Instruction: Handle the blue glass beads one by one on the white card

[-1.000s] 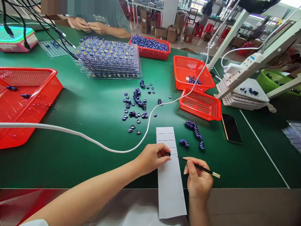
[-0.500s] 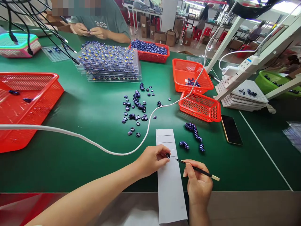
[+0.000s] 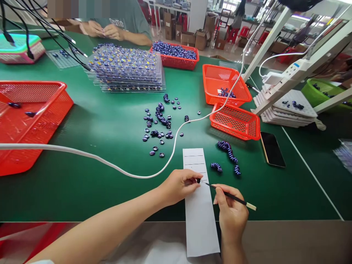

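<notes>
Between thumb and fingers, my left hand point(image 3: 181, 187) pinches a small dark bead point(image 3: 198, 180) above a white paper strip point(image 3: 200, 216) ruled with short lines. My right hand point(image 3: 232, 209) is closed around a thin black brush point(image 3: 233, 197) with a pale end; its fine tip points left and meets or nearly meets the bead. Right of the strip lie a short row of dark blue beads point(image 3: 216, 167) and a longer curved row point(image 3: 227, 150). Loose beads point(image 3: 162, 121) and small clusters are scattered on the green table beyond my left hand.
A white cable point(image 3: 132, 176) crosses the table in front of my hands. Red baskets stand at the left point(image 3: 55, 110) and right point(image 3: 235, 123). Stacked clear trays point(image 3: 126, 69) hold beads. A phone point(image 3: 272, 149) lies right. Across the table, a person's hands point(image 3: 107, 31) are close together.
The bead has turned slightly in my left fingers, and the brush tip has come closer to it. The whole view has shifted a little.
</notes>
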The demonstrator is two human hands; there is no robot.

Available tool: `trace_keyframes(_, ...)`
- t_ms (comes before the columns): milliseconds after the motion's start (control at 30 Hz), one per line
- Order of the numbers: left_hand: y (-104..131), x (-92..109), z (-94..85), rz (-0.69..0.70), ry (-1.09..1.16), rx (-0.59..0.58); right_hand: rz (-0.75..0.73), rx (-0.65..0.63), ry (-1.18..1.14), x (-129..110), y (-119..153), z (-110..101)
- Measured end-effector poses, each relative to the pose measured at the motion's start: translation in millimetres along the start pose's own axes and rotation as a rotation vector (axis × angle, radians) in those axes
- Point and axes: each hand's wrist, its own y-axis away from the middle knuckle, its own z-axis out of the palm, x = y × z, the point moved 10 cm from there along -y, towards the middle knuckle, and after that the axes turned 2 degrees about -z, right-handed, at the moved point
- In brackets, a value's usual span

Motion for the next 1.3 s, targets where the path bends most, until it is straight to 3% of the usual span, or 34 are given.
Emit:
trace_keyframes(833, 1, 7, 1.8, 0.048, -0.069, -0.024, -0.049, -0.053, 0.129, -8, 1, 6)
trace_keyframes(1200, 1, 7, 2.0, 0.046, -0.106, -0.03, -0.109, -0.066, 0.159, -12, 2, 8)
trace_keyframes(1300, 1, 6, 1.2, 0.035, -0.11, -0.021, -0.184, -0.096, 0.17, -13, 4, 10)
